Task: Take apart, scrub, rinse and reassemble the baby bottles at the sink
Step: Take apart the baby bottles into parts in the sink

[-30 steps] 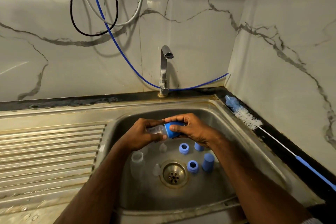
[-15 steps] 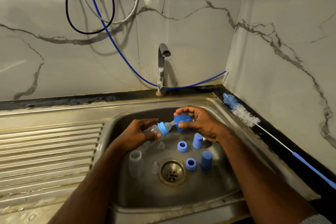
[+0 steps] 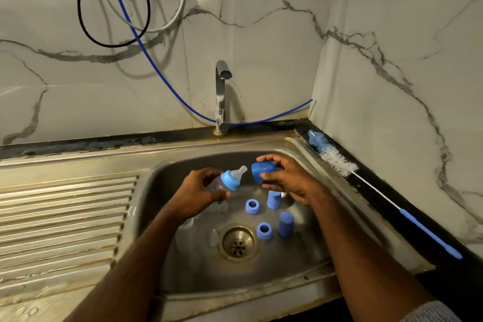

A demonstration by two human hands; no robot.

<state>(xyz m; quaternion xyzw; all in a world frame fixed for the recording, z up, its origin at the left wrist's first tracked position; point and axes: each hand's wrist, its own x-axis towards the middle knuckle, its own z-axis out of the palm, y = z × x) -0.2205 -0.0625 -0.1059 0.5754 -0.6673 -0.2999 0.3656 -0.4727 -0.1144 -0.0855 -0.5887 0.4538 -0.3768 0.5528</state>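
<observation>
Head view. Over the sink (image 3: 308, 154), the left hand (image 3: 194, 196) wraps the clear bottle (image 3: 218, 185) round its body, teat (image 3: 240, 172) tilted up and right, judged a steadying hold for stripping. Just right, apart from the teat, the right hand (image 3: 290, 180) pinches the blue cap (image 3: 262, 171) between thumb and fingers, open end leftward. Below, rings and caps lie loose near the drain (image 3: 237, 243), likely parked for scrubbing. Far right, the brush (image 3: 339, 159) lies on the ledge.

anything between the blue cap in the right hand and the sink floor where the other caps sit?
Nothing visible blocks it. The right hand holds the blue plastic cap above the steel sink basin; an upright blue cap stands directly beneath, with bare floor beside it.
</observation>
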